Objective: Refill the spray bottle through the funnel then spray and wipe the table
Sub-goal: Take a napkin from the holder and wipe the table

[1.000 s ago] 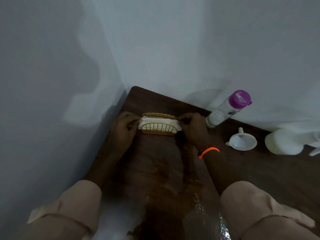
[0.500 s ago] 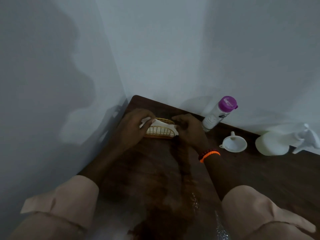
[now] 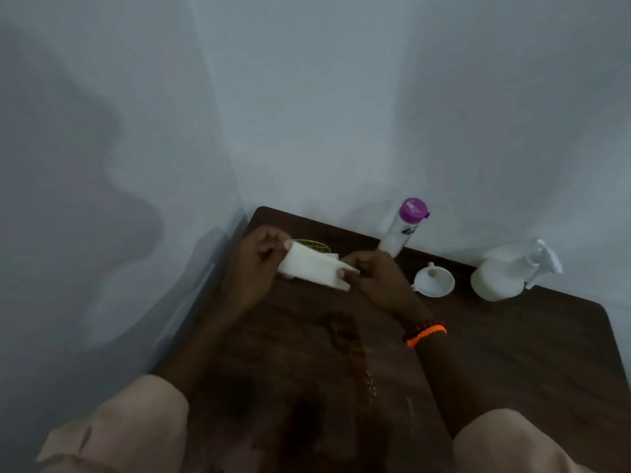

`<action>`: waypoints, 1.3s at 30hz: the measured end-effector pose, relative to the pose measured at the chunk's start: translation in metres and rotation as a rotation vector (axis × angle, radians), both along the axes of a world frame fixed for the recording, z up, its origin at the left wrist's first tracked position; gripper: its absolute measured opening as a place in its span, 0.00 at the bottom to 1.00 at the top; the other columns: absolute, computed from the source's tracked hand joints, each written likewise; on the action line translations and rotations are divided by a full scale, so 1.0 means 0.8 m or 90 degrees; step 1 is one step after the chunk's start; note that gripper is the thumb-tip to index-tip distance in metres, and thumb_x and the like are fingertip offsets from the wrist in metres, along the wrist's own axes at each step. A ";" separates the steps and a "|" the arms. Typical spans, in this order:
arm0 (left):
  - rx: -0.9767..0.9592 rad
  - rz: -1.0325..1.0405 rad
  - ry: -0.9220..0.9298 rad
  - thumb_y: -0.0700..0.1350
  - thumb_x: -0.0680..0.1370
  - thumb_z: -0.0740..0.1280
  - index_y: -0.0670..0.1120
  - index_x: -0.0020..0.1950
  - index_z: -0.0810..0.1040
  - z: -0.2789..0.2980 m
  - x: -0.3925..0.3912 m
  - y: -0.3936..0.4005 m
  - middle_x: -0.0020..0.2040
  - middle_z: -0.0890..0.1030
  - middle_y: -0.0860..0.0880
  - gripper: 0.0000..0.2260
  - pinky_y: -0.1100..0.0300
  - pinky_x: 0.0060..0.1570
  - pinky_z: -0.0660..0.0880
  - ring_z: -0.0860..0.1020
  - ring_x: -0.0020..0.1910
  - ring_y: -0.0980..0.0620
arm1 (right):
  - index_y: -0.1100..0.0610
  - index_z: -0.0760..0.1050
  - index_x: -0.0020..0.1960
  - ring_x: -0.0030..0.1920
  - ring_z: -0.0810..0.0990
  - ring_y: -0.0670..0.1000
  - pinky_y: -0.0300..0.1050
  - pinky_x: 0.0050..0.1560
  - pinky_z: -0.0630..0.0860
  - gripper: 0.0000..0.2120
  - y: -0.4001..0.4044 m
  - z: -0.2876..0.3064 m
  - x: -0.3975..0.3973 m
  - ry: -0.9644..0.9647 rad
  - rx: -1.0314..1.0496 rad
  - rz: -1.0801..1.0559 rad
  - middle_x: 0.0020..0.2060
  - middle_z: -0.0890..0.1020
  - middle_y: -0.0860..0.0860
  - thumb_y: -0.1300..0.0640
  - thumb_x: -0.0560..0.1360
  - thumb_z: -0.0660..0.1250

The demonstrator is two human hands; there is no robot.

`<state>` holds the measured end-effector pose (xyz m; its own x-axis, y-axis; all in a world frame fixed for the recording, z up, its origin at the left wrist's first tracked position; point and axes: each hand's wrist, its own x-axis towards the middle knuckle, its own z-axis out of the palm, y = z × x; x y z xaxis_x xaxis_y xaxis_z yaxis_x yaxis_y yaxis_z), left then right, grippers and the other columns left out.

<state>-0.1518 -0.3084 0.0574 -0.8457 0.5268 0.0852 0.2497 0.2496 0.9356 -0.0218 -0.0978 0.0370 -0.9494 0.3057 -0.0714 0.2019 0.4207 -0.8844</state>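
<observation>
Both hands — left hand (image 3: 259,264) and right hand (image 3: 372,274) — pinch a white folded tissue (image 3: 312,269) at the dark wooden table's (image 3: 512,353) eleven o'clock corner; the white plastic funnel (image 3: 434,280) and white spray bottle (image 3: 505,276) stand at one o'clock, apparently set aside — wiping seemingly remains.

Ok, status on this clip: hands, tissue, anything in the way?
Left hand and right hand both pinch the white tissue, lifted before the wire holder. Funnel and spray bottle untouched. Nothing blocking.
</observation>
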 end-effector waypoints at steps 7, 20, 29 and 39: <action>-0.017 0.087 -0.471 0.41 0.78 0.71 0.50 0.56 0.82 -0.064 0.144 -0.040 0.60 0.79 0.48 0.09 0.45 0.50 0.84 0.79 0.59 0.46 | 0.57 0.85 0.49 0.43 0.86 0.50 0.40 0.41 0.81 0.06 -0.044 -0.018 0.143 -0.111 -0.192 -0.097 0.43 0.88 0.52 0.55 0.75 0.74; 0.123 -0.022 -0.573 0.27 0.73 0.72 0.42 0.63 0.80 -0.038 0.304 -0.032 0.55 0.86 0.40 0.20 0.48 0.56 0.83 0.85 0.55 0.41 | 0.65 0.83 0.55 0.43 0.85 0.60 0.53 0.42 0.82 0.10 -0.046 -0.044 0.325 -0.077 -0.395 -0.260 0.48 0.86 0.64 0.64 0.74 0.74; 0.042 -0.036 -0.479 0.33 0.72 0.77 0.42 0.61 0.83 -0.028 0.370 -0.005 0.53 0.87 0.43 0.18 0.44 0.56 0.82 0.86 0.54 0.43 | 0.48 0.83 0.55 0.52 0.84 0.41 0.42 0.52 0.83 0.16 -0.080 -0.032 0.371 -0.037 -0.074 -0.267 0.52 0.85 0.44 0.57 0.69 0.79; 0.080 -0.042 -0.507 0.31 0.73 0.74 0.42 0.60 0.82 -0.018 0.395 0.002 0.52 0.87 0.43 0.16 0.51 0.54 0.83 0.86 0.53 0.44 | 0.55 0.87 0.50 0.47 0.86 0.47 0.51 0.48 0.84 0.10 -0.103 -0.017 0.373 0.143 -0.089 -0.276 0.46 0.87 0.48 0.59 0.69 0.80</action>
